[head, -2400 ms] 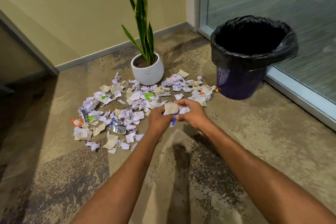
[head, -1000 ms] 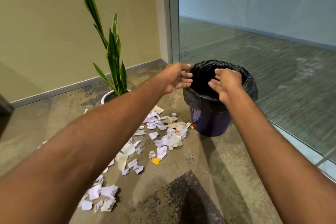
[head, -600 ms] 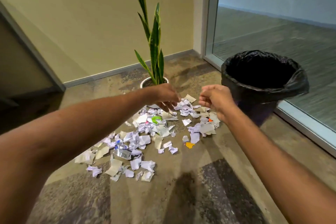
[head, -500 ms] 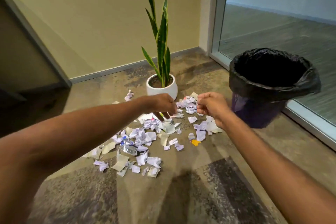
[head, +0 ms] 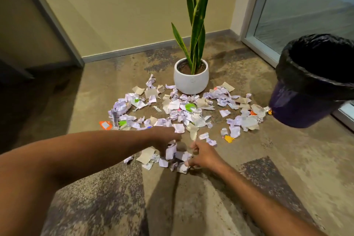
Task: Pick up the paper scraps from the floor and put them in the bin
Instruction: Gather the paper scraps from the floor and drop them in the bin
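Note:
Torn paper scraps, mostly white and lilac with a few tan, green and orange bits, lie spread over the floor in front of a plant pot. A small near cluster of scraps lies between my hands. My left hand reaches down onto that cluster, fingers pointing down among the pieces. My right hand rests at the cluster's right side, fingers curled and apart, fingertips touching a scrap. Neither hand has a piece lifted. The bin, dark purple with a black bag liner, stands at the right edge.
A white pot with a tall green plant stands just behind the scraps. A beige wall with a baseboard runs behind it. A glass panel with a metal frame is behind the bin. The floor is patchy brown carpet.
My hands dropped paper over the bin, then swung back left and down. Both hands have now come down onto the near cluster of scraps.

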